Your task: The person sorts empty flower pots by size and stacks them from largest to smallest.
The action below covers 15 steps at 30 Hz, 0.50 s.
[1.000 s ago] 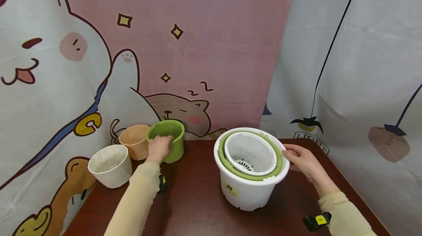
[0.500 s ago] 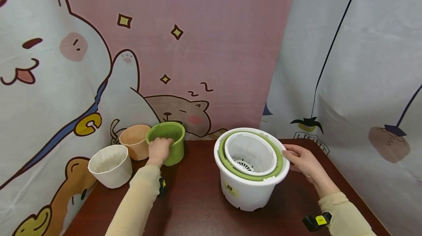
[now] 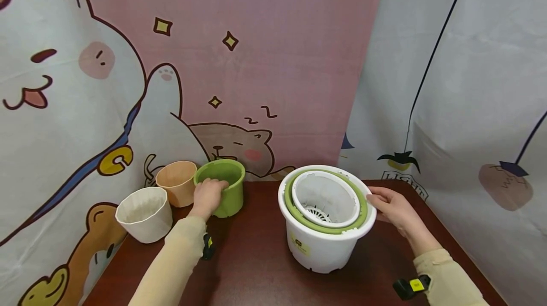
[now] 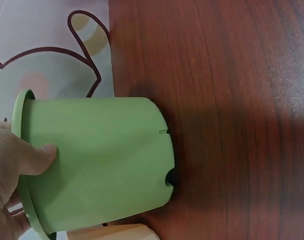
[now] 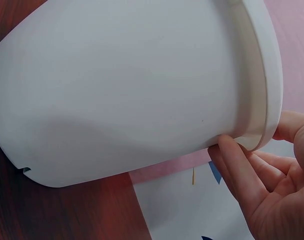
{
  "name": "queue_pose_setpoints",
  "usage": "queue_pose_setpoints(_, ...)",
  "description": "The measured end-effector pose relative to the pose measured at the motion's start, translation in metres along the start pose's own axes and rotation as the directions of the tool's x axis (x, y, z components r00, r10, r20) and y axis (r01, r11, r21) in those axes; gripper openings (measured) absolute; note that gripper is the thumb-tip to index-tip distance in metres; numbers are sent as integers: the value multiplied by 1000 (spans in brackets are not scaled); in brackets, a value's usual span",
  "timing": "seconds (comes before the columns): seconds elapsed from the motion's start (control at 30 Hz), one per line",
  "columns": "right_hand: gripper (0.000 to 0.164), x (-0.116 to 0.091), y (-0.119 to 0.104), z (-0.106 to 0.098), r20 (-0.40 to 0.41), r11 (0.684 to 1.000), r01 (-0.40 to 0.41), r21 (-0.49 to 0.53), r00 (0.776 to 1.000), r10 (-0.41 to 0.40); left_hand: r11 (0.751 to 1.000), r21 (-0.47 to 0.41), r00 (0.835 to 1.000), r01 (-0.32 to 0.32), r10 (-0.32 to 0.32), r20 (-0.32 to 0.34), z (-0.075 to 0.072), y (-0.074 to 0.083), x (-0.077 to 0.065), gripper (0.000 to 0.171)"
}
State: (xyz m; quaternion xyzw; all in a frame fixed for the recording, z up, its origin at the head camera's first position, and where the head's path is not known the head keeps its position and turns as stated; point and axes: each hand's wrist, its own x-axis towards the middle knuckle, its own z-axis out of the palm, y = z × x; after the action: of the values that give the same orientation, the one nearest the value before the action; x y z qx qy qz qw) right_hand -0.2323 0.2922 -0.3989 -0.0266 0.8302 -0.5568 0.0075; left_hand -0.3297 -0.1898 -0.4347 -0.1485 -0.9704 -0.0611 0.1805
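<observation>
With the thumb on the outer wall and the fingers over the rim, my left hand (image 3: 207, 198) grips a green plant pot (image 3: 234, 199) near the back of the table. The left wrist view shows that green pot (image 4: 102, 155) with notches at its base. To the right stands a large white plant pot (image 3: 318, 251), with a green pot (image 3: 363, 211) and a smaller white pot (image 3: 326, 190) with a slotted bottom nested inside. My right hand (image 3: 395, 208) pinches the large pot's right rim; its fingertips lie under the lip in the right wrist view.
A peach pot (image 3: 177, 187) stands just left of the green pot, and a cream faceted pot (image 3: 147, 218) sits nearer the table's left edge. Behind the dark red wooden table (image 3: 256, 268) hangs a cartoon-printed cloth (image 3: 290, 59).
The green pot in my left hand has shifted slightly toward me and then to the right, away from the peach pot. My right hand and the nested pots stay where they were.
</observation>
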Motion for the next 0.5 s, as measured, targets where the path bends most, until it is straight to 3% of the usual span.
queue_pose_setpoints(0.27,58,0,1,-1,4,1000,3,5,1000,-3,998,-27,998,-61,61,4,-8,11,0,30)
queue_pose_setpoints(0.5,57,1,1,0,4,1000,6,-1,1000,-6,992,-58,993,-113,111,-35,-13,20,-1,32)
